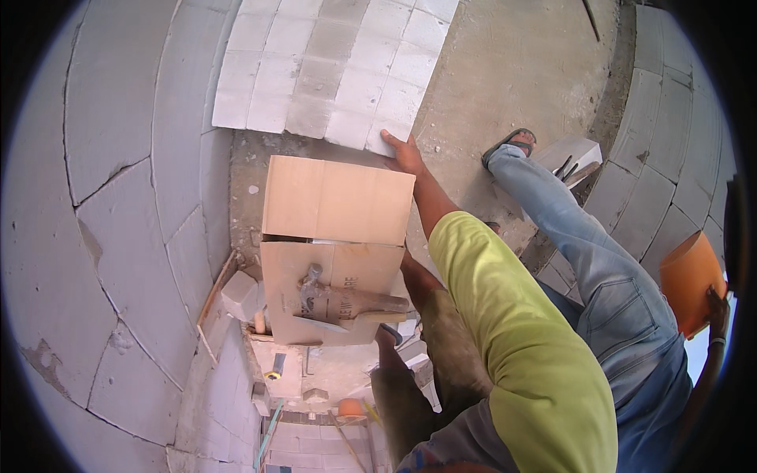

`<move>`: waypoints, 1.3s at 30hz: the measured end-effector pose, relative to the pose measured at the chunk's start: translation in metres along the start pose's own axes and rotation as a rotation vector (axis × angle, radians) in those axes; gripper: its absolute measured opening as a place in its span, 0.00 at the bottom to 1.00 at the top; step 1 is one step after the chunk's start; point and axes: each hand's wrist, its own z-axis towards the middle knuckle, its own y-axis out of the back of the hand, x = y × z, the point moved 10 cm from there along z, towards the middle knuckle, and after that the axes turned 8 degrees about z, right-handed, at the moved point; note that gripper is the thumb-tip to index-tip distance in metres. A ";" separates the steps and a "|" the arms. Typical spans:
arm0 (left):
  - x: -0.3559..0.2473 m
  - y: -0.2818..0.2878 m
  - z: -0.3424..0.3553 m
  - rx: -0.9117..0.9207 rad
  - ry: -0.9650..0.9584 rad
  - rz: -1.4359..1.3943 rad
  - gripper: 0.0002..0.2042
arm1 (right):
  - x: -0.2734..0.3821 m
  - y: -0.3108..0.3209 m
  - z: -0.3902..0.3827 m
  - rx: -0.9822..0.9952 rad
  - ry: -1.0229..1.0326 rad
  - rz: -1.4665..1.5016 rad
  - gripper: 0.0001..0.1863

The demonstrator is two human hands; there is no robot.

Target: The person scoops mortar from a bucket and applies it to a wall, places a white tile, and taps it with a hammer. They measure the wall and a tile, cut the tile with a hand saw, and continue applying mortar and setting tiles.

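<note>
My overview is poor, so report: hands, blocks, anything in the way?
Right hand at the near corner of the pale blocks. Left hand not in view. Cardboard box close by, possibly in the way.

A narrow gap runs between blocks (327, 67) and box (339, 197), the right hand (407, 156) at its right end; floor (505, 71) gives room right of the blocks; wall (118, 236) bounds the left; a jeans-clad leg (579, 217) obstructs rightward.
</note>
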 end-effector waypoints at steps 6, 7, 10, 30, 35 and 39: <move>-0.001 -0.011 -0.008 0.001 0.034 -0.018 0.17 | -0.001 0.023 0.009 -0.183 -0.074 0.184 0.34; -0.002 -0.013 -0.009 0.006 0.036 -0.023 0.17 | 0.004 0.027 0.002 -0.249 -0.086 0.182 0.34; 0.000 -0.021 -0.007 0.018 0.042 -0.050 0.17 | 0.033 0.036 -0.022 -0.301 -0.029 0.099 0.37; 0.092 0.013 0.077 0.088 -0.043 -0.037 0.16 | 0.105 0.076 -0.059 -0.517 0.231 -1.337 0.83; 0.169 0.043 0.131 0.105 -0.119 -0.042 0.16 | 0.071 0.105 -0.137 -0.475 0.217 -1.436 0.77; 0.260 0.097 0.176 0.122 -0.178 -0.028 0.16 | 0.009 0.187 -0.211 -0.463 0.258 -1.458 0.77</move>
